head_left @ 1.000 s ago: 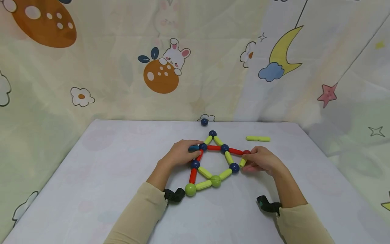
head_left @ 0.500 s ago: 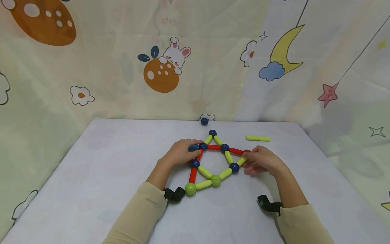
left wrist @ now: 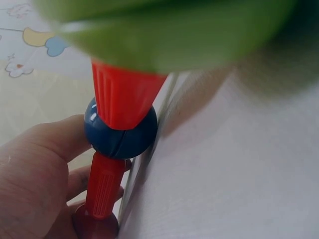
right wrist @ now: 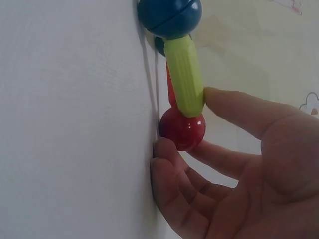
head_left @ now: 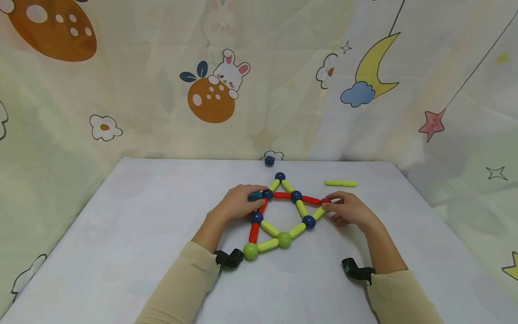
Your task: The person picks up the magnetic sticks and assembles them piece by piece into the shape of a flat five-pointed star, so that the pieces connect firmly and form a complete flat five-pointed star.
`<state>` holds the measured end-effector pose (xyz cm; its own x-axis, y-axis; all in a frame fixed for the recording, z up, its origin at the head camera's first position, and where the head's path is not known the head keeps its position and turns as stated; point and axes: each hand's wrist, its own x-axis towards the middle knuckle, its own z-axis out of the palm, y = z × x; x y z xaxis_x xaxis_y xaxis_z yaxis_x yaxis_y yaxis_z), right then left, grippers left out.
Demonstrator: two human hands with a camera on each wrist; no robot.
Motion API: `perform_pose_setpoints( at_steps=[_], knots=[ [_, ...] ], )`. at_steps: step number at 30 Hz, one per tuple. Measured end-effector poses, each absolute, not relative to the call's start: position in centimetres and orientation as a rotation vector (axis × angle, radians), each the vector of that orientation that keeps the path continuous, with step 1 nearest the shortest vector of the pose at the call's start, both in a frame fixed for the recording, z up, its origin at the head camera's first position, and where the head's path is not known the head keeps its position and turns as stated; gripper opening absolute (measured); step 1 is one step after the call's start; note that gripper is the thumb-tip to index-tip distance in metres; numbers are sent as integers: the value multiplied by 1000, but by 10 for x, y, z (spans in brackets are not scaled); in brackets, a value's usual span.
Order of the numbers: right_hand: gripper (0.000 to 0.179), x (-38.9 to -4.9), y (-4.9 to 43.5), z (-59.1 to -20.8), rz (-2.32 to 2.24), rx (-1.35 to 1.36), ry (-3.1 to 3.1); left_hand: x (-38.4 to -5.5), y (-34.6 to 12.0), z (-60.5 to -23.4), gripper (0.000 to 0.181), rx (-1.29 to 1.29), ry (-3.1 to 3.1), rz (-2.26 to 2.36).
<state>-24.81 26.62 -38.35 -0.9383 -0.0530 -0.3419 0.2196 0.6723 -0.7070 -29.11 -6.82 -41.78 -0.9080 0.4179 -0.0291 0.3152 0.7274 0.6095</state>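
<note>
A flat frame of magnetic rods and balls lies on the white table, with red rods [head_left: 282, 195], yellow-green rods [head_left: 297, 230] and dark blue balls [head_left: 309, 222]. My left hand [head_left: 234, 203] holds the frame's upper left corner, thumb and index finger around a blue rod [head_left: 255, 196] beside a dark blue ball [head_left: 267, 194]. At the right corner, my right hand [head_left: 350, 208] pinches a red ball [right wrist: 182, 128]; its thumb touches the yellow-green rod [right wrist: 184, 74] joined to that ball. A green ball [head_left: 251, 251] forms the near left corner.
A loose dark blue ball [head_left: 269, 161] sits at the table's far edge. Yellow-green rods [head_left: 341, 183] lie end to end at the back right. A patterned cloth [head_left: 154, 90] hangs behind the table [head_left: 162, 279].
The yellow-green rod at my right hand has swung in and now joins the right dark blue ball to the red ball. My left hand has stayed in place.
</note>
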Motion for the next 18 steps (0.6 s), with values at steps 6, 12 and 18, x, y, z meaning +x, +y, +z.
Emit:
perform_pose_setpoints(
  at_steps=[6,12,18],
  knots=[
    [58,-249,264,-385,-1131,136,2576,-291,-69,-418,45,583,2763,942],
    [56,-250,267,-388,-1116,107,2587,-290,-69,-418,45,579,2768,942],
    [62,-253,276,-395,-1025,-54,2632,-290,-69,-419,45,581,2766,945]
  ],
)
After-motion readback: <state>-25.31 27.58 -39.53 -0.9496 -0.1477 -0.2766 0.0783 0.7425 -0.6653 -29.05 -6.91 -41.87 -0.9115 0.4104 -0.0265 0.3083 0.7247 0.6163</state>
